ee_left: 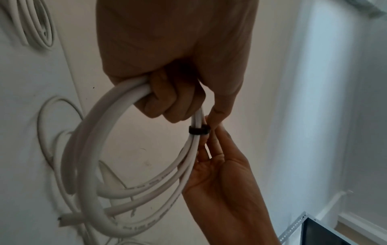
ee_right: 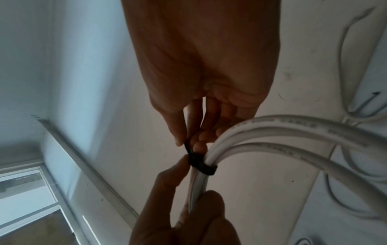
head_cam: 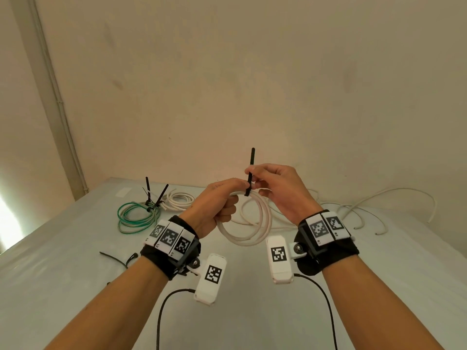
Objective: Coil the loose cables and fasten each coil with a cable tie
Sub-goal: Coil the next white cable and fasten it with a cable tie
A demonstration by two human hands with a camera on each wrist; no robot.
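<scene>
1. Gripping the white cable coil (head_cam: pixel 249 223) mid-frame in the head view, your left hand (head_cam: pixel 217 205) is fisted round its top.
2. Your right hand (head_cam: pixel 278 188) pinches the black cable tie (head_cam: pixel 250 173) looped round the coil, tail sticking up.
3. A tied green coil (head_cam: pixel 136 215) sits on the table (head_cam: pixel 63 274), left of centre.

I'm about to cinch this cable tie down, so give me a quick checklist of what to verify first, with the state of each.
1. Left hand grips the white coil: ok.
2. Black cable tie wraps all the coil's strands: ok.
3. Right hand pinches the tie's tail: ok.
4. Tail threaded through the tie's head: cannot tell.
5. Fingers clear of the loop: cannot tell.
</scene>
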